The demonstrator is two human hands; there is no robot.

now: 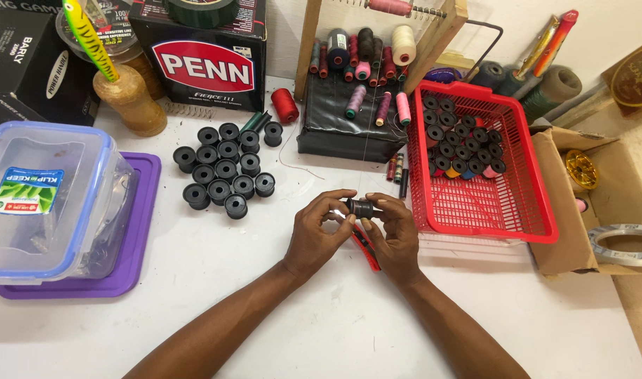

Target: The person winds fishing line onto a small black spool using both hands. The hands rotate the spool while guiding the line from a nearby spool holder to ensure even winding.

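Your two bare forearms come up from the bottom edge and meet above the white tabletop (335,330). Your left hand (314,235) and your right hand (397,235) face each other there, and between them you hold a small black plastic spool (361,208). It lies on its side, its long axis running left to right, one end toward each hand. Your left fingers are curled in a loose pinch on its left end, thumb below and fingertips above. Your right fingers close on its right end, and the same hand also keeps a slim red-handled tool (366,249), which slants down and away beneath the palm. Neither hand is nearer than the other: the spool sits midway, touching both, lifted just off the table.

To your left and farther from you, well apart from the hands, a cluster of empty black spools (226,168) stands on end. Close beside your right hand is the red plastic mesh basket (475,210), its far half stocked with black spools wound with coloured thread (461,133). You cannot tell whether thread is on the spool you hold.
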